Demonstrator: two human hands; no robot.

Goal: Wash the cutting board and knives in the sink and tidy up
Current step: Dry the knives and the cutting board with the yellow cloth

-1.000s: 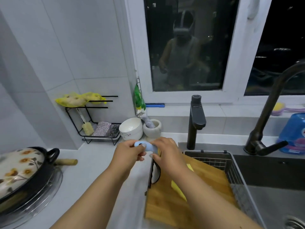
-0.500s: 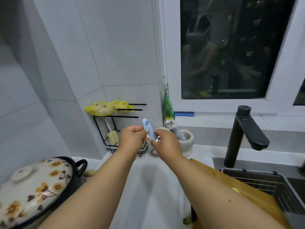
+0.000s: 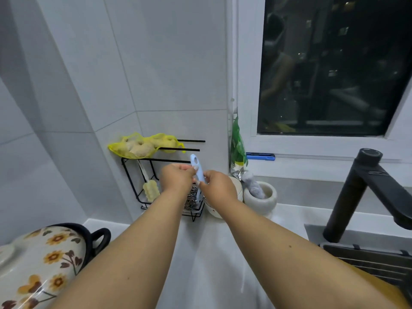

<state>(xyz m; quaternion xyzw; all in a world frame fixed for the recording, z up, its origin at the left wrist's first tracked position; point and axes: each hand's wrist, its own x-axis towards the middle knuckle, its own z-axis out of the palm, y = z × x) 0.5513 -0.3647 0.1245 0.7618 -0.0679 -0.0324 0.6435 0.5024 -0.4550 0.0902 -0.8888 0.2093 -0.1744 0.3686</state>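
Note:
Both my hands hold a small light-blue handled utensil (image 3: 198, 167), upright, with a hole near its top end. My left hand (image 3: 177, 177) pinches it from the left and my right hand (image 3: 219, 188) grips its lower part; whatever is at its lower end is hidden behind my fingers. They are raised in front of the black wire rack (image 3: 138, 181) at the wall. A corner of the wooden cutting board (image 3: 379, 288) shows at the bottom right, beside the sink's wire basket (image 3: 367, 255).
The rack carries a yellow net bag (image 3: 142, 146), a yellow brush (image 3: 151, 191) and a steel scourer (image 3: 191, 198). A white bowl (image 3: 237, 188) and a stone mortar (image 3: 260, 197) stand right of it. A black tap (image 3: 361, 192) rises at right. A flowered pot lid (image 3: 38, 264) sits bottom left.
My hands have lifted the blue utensil off the board area and carried it left and up to the rack. The view has turned left, leaving most of the board and sink out of sight.

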